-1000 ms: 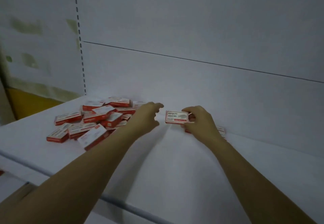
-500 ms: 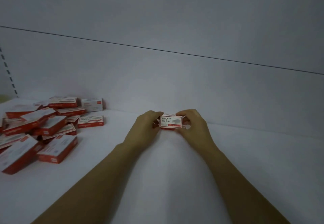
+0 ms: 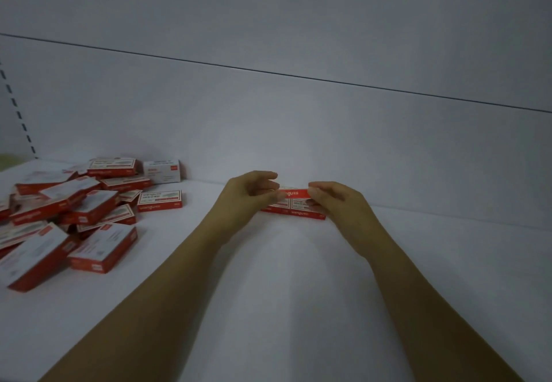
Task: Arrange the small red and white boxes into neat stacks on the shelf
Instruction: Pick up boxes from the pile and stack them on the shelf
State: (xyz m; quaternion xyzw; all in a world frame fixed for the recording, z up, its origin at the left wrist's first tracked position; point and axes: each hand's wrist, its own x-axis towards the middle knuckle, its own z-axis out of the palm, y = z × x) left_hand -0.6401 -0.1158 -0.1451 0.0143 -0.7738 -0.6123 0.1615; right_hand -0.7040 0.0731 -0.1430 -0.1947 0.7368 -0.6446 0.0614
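Both hands hold one small red and white box (image 3: 294,193) by its ends, its red side turned toward me. My left hand (image 3: 252,192) pinches the left end and my right hand (image 3: 334,202) pinches the right end. The box hovers just above two boxes (image 3: 294,209) that lie side by side on the white shelf (image 3: 283,277) near the back wall. A loose pile of several more boxes (image 3: 74,208) lies at the left.
The shelf's back wall (image 3: 298,127) rises right behind the two laid boxes. One box (image 3: 159,200) lies apart from the pile, between it and my hands. A slotted upright (image 3: 18,112) runs at the far left.
The view swung right, so the pile slid left. My left hand joined the right on the box. The box tipped from label-up to red side facing me, above the two laid boxes.
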